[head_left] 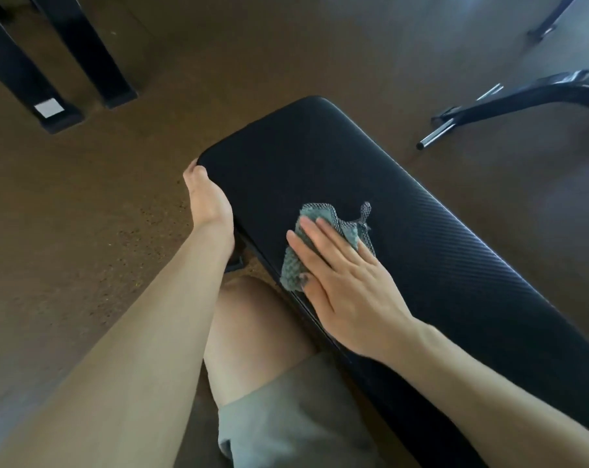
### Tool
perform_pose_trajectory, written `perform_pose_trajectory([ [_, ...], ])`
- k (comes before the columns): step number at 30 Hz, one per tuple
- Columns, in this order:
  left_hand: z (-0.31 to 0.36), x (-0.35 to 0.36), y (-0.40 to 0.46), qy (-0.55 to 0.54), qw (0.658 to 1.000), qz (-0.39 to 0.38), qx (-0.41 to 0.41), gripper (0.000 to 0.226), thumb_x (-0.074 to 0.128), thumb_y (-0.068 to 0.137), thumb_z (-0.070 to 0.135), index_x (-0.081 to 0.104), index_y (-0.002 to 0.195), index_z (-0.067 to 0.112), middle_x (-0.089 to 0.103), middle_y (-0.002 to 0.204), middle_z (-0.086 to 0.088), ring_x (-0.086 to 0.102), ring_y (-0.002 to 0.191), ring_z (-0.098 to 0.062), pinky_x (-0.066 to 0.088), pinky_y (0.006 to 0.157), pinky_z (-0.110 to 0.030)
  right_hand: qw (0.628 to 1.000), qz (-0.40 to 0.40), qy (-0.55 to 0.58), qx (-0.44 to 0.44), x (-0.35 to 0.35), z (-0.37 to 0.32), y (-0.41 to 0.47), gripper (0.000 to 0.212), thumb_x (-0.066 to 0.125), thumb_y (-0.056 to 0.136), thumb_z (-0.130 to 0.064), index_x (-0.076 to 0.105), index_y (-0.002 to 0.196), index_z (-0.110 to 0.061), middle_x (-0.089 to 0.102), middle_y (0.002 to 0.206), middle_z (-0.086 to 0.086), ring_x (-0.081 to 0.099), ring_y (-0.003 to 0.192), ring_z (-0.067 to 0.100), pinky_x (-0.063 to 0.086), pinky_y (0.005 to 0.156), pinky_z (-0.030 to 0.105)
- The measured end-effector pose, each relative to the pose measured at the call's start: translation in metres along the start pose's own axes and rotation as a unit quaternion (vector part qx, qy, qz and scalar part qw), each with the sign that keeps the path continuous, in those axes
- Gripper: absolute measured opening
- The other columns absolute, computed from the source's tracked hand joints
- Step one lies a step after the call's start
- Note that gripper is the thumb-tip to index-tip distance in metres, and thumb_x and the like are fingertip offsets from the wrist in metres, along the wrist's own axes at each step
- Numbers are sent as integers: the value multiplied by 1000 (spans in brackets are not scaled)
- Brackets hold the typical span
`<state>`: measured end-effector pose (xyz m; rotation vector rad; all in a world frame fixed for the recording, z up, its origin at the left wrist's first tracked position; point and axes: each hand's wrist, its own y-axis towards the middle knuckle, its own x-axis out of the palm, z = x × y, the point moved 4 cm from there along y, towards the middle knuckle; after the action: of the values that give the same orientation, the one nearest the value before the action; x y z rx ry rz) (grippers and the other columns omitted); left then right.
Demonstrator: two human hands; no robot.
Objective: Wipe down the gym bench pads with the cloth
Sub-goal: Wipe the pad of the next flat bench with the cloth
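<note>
On the black bench pad [404,211], near its rounded end and close to the edge that faces the person, lies a grey-green cloth [306,251]. The cloth is crumpled, with a woven, bumpy texture; one corner stands up in a small twisted point on the far side, and a darker checked part shows along its upper edge. The right hand [350,288] lies flat on the cloth with its fingers straight and spread a little, pressing it against the surface; the grip is wide and nothing is held inside it. The pad is long and narrow, covered with a fine ribbed pattern that catches light on the right side, and it runs from the upper middle toward the lower right. The left hand [207,197] holds the left corner of the pad at its end; the fingers bend around the edge and go under it, so their tips are hidden. Under the arms a bare knee [252,319] and grey-green shorts [286,420] are visible. The floor [83,214] is brown and speckled. Black equipment legs [50,62] stand at the upper left, and a dark frame with a chrome bar [436,133] is at the upper right.
</note>
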<state>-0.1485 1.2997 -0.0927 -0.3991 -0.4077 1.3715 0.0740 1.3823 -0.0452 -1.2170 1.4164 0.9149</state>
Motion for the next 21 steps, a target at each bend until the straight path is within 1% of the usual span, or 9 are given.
perform_pose_trajectory([
  [2,0,-2,1,-9,1000,-9,-4,60,35,87,58,49,143,38,63,132,7,62,118,-20,48,107,-44,1000,18,5,22,-8,21,36,59,21,108,-41,16,165,-28,9,173,-5,-1,159,10,1,129,36],
  [5,0,-3,2,-17,1000,-6,-4,57,35,88,57,52,140,40,67,126,6,65,114,-22,52,102,-45,992,-17,36,116,-23,58,106,59,18,109,-40,5,166,-30,-3,174,-6,-7,159,12,-3,129,39],
  [7,0,-3,3,-22,1000,2,-3,58,36,85,57,54,137,41,69,124,6,67,112,-22,53,100,-45,989,-19,50,138,-24,58,122,60,17,109,-39,4,166,-26,-3,174,-2,-6,159,16,1,129,44],
  [10,-2,-1,4,-27,1000,9,-3,63,36,80,56,55,138,39,69,125,6,66,113,-21,53,101,-43,997,41,7,67,-11,7,72,65,21,102,-36,24,163,-15,21,171,8,14,158,26,16,127,50],
  [12,-3,1,4,-28,999,23,-8,64,37,81,56,53,139,37,66,127,5,64,114,-22,50,103,-43,999,28,14,23,3,-23,30,65,21,102,-37,22,164,-19,16,172,3,7,160,21,11,129,47],
  [14,-5,2,6,-21,999,41,-10,60,36,85,55,52,140,36,65,127,6,63,114,-21,50,102,-42,999,-2,38,-8,6,-26,20,61,23,106,-39,16,165,-26,8,173,-3,-3,160,14,7,129,45],
  [17,-9,3,12,-11,998,55,-2,52,34,95,50,50,142,35,64,126,6,63,113,-18,51,96,-36,999,2,22,-40,-2,7,45,58,27,107,-39,21,164,-30,15,172,-4,4,159,14,9,129,42],
  [18,-9,2,13,-9,999,54,1,51,33,97,49,50,142,35,64,125,7,63,111,-17,51,94,-35,1000,12,21,-17,-9,28,60,57,27,108,-39,22,164,-30,15,172,-4,6,159,14,9,129,41],
  [21,-8,1,12,-2,999,51,6,51,34,95,50,50,141,38,65,124,10,64,111,-16,52,94,-36,992,7,27,121,-32,107,97,56,23,110,-41,12,165,-36,3,173,-8,-1,159,12,4,129,41],
])
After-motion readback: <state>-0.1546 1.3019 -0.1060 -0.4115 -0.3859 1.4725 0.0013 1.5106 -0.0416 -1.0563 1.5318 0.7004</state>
